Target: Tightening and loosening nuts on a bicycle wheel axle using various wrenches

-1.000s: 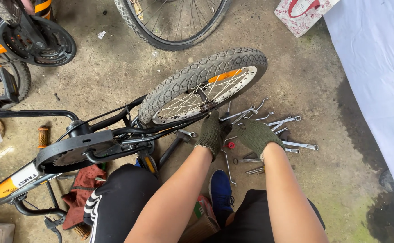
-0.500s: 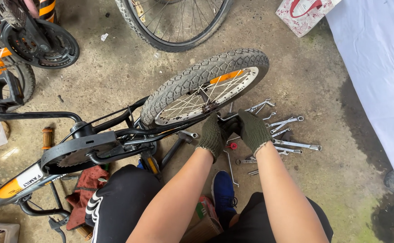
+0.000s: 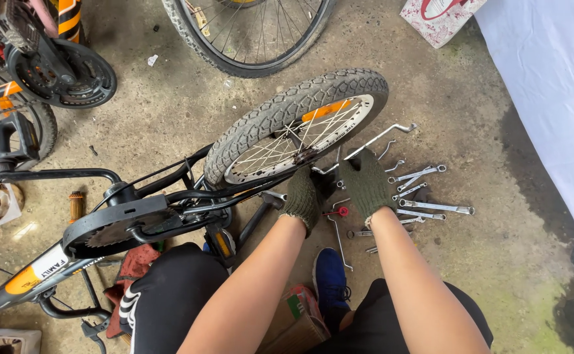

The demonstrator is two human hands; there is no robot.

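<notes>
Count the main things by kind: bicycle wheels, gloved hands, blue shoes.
Bicycle wheels: 3 (small wheel, large wheel, partial wheel)
Gloved hands: 2 (left hand, right hand)
Blue shoes: 1 (blue shoe)
Total: 6

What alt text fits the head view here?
Two hands in dark green knit gloves, left hand and right hand, work at the hub of a small knobby-tyred bicycle wheel, above silver wrenches scattered on the concrete floor.

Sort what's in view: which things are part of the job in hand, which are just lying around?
In use:
left hand and right hand, gloved, at the hub
small bike wheel
black bike frame
spanners on the floor by the hands

Lying about:
large wheel
orange bike
red rag
white sheet
</notes>
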